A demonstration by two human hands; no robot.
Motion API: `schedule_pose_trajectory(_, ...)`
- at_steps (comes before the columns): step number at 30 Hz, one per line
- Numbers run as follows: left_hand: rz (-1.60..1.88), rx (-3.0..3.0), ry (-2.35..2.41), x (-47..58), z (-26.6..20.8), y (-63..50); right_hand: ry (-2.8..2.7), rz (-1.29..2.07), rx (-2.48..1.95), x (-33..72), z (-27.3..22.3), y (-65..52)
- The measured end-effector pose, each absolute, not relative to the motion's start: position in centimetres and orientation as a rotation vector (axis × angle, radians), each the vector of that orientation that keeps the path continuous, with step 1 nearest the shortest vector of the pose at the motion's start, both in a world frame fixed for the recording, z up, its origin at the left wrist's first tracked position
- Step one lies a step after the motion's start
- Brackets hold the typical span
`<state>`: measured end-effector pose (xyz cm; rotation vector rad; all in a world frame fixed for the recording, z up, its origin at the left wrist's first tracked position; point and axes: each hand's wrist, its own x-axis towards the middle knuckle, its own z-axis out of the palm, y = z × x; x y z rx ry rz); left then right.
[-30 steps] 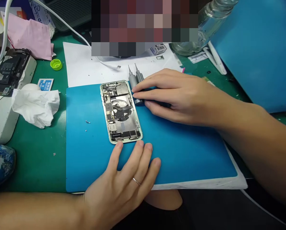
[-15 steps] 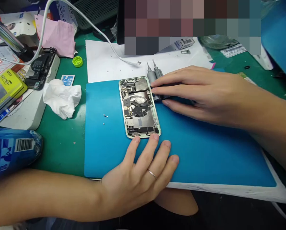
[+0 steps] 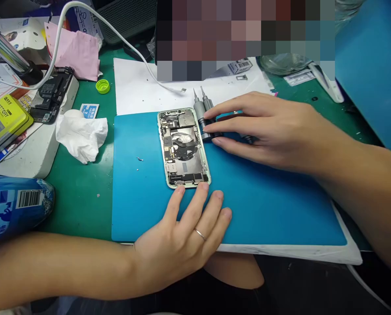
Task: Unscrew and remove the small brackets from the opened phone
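An opened smartphone [image 3: 186,146], its inner boards and coil exposed, lies screenless on a blue mat [image 3: 264,201]. My left hand [image 3: 189,232], with a ring on one finger, rests on the mat with fingers spread. Two of its fingertips meet the phone's near edge. Just right of the phone's upper part lie two grey precision screwdrivers [image 3: 201,111], tips pointing away from me. My right hand [image 3: 264,129] reaches over them with fingers stretched out and apart, its fingertips at their handles. Part of the screwdrivers is hidden under that hand.
Small metal bits [image 3: 139,159] lie on the mat's left. Around it are crumpled tissue [image 3: 82,136], a green cap [image 3: 102,86], another opened phone [image 3: 53,94] on a white box, a blue package [image 3: 18,205] and a white cable [image 3: 123,40]. White paper [image 3: 133,92] lies behind.
The whole view has shifted slightly, so the scene sits further left. My right hand stays by the screwdrivers and my left hand stays at the phone's near edge.
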<state>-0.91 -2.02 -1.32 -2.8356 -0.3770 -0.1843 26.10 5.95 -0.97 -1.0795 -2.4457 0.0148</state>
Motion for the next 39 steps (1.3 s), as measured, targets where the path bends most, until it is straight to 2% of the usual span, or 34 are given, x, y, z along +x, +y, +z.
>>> schedule_pose_trajectory(15, -0.164, -2.836, -0.374, -1.1, -1.6, -2.3, -2.419, 0.130, -1.037, 26.0, -1.3, 6.1)
schedule_pose_trajectory(29, -0.203, -2.862, -0.385, -1.0, -1.8, -2.1, -2.414, -0.120, -1.182, 27.3, 0.1, 6.1)
schedule_pose_trajectory(39, -0.169, -2.873, -0.367, -1.0, -1.7, -2.1, -2.319, 0.007, -1.301, 27.5, 0.5, 6.0)
